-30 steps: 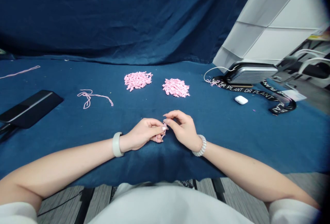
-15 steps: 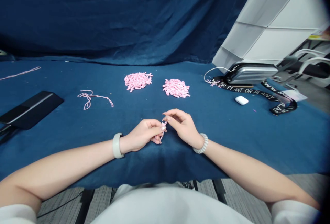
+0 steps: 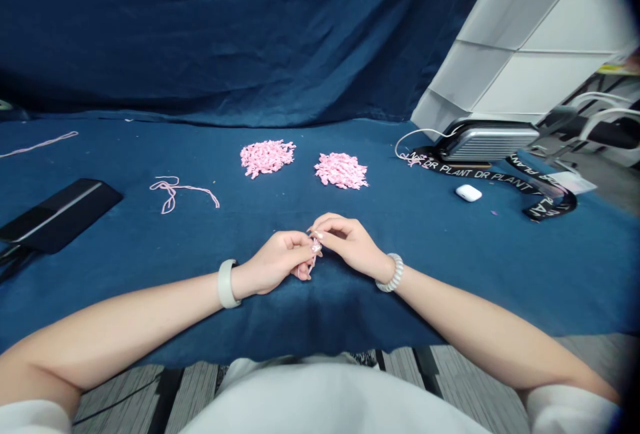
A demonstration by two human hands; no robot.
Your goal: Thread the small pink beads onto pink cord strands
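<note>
My left hand (image 3: 281, 261) is closed in a pinch on pink yarn (image 3: 313, 265), whose strands hang down by the curled fingers. Touching the top of that yarn, my right hand (image 3: 345, 241) is pinched too, its thumb and fingertips meeting just above my left thumb. The fingers cover most of what lies between them. Farther back on the blue cloth lie two piles of small pink knotted yarn pieces, the left pile (image 3: 267, 157) and the right pile (image 3: 341, 171). A loose length of pink yarn (image 3: 173, 187) lies tangled to the left.
A black flat panel (image 3: 63, 214) stands at the left edge. At right are a silver ribbed case (image 3: 493, 143) with a white cable, a black lettered strap (image 3: 475, 173) and a white earbud case (image 3: 469, 193). Another pink strand (image 3: 40, 145) lies far left.
My right hand has shifted slightly left, its fingertips now over the top of the yarn by my left thumb. My left hand stays almost still.
</note>
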